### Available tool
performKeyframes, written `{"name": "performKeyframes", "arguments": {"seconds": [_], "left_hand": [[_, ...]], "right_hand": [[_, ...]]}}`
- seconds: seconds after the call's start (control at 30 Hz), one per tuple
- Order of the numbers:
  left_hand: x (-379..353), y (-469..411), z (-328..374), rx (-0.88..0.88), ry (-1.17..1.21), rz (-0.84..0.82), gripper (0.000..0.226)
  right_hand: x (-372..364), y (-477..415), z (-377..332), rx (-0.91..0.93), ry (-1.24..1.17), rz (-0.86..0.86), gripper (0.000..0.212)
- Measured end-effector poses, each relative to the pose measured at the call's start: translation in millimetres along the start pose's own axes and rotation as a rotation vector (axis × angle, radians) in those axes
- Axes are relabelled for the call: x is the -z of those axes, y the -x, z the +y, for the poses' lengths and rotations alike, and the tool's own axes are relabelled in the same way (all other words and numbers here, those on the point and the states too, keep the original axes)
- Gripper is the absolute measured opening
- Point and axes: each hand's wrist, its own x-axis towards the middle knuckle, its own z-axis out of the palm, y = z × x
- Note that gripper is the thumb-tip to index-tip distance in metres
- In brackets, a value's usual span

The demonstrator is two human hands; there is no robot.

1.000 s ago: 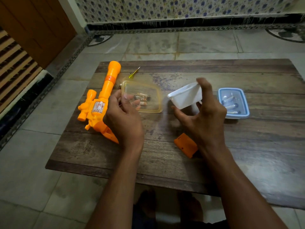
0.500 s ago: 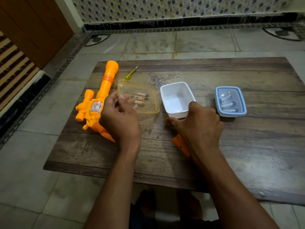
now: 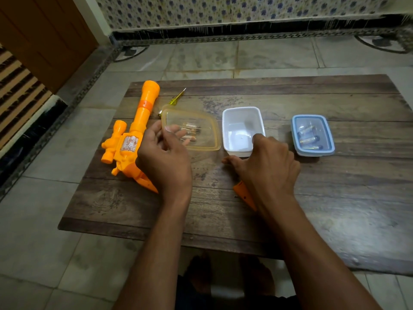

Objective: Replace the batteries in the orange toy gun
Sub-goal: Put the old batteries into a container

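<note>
Head view. The white tub point(image 3: 241, 109), held aloft a second ago, now stands on the table point(image 3: 335, 198); we judge it ready to take batteries. The right hand point(image 3: 268, 166) rests against its near wall, and we cannot tell whether it grips. The left hand point(image 3: 164, 157) pinches the clear yellow tub point(image 3: 201, 117). The orange toy gun point(image 3: 134, 135) lies on its side at the table's left, barrel pointing away.

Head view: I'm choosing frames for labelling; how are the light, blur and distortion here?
Head view: dim, even indoor light with only soft shadows on the dark wooden table; the wide-angle lens slightly bows the table's edges and floor tiles; centre sharp, lower-right corner smeared; batteries seen through the translucent yellow plastic lid look hazy; the clear blue-rimmed plastic box shows a pale sheen on top.
</note>
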Motion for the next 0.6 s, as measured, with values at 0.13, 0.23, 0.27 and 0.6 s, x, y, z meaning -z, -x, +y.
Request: {"name": "performKeyframes", "arguments": {"seconds": [0.13, 0.23, 0.27, 0.6], "left_hand": [[4.7, -6.2, 5.0, 0.027, 0.013, 0.045, 0.029], [5.5, -13.7, 4.9, 0.13, 0.104, 0.023, 0.034], [3.4, -16.7, 1.1, 0.165, 0.14, 0.015, 0.032], [-87.7, -58.9, -0.3, 0.375, 0.164, -0.106, 0.027]], "right_hand": [[0.8, 2.3, 1.3, 0.068, -0.03, 0.076, 0.077], [-5.5, 0.5, 1.0, 0.103, -0.109, 0.222, 0.076], [-7.1, -0.8, 0.1, 0.103, -0.134, 0.25, 0.075], [-11.6, -12.4, 5.0, 0.077, -0.24, 0.257, 0.06]]}}
